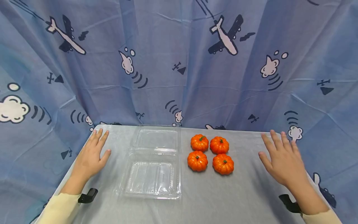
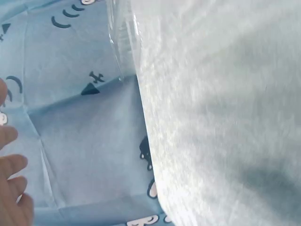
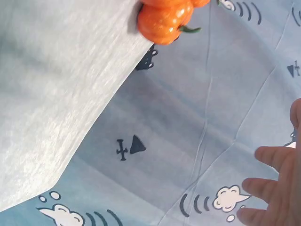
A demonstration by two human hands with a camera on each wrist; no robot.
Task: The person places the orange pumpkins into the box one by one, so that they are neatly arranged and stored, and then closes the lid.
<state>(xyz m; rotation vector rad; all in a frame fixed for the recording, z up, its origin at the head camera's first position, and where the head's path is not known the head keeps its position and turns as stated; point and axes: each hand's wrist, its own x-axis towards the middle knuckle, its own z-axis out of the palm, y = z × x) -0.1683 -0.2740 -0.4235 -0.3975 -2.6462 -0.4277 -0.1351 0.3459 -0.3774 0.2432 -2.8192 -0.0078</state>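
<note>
My left hand (image 1: 90, 154) is held palm down over the left side of the table, fingers straight and spread, holding nothing. A clear plastic clamshell box (image 1: 151, 179) lies nearest to it, lid folded back flat toward the far edge. Right of the box, several small orange pumpkins (image 1: 197, 161) with green stems sit in a close cluster. Over the table's right side hovers my right hand (image 1: 284, 161), fingers spread, touching none of them. In the right wrist view part of the cluster shows as a glossy pumpkin (image 3: 162, 26); the left wrist view catches the clear box's edge (image 2: 123, 40).
A pale grey cloth (image 1: 207, 199) covers the table. Behind it and along the sides hangs a blue curtain (image 1: 159, 46) printed with planes and clouds. Each wrist wears a black strap mount (image 1: 88, 196) by a pale yellow sleeve (image 1: 60, 208).
</note>
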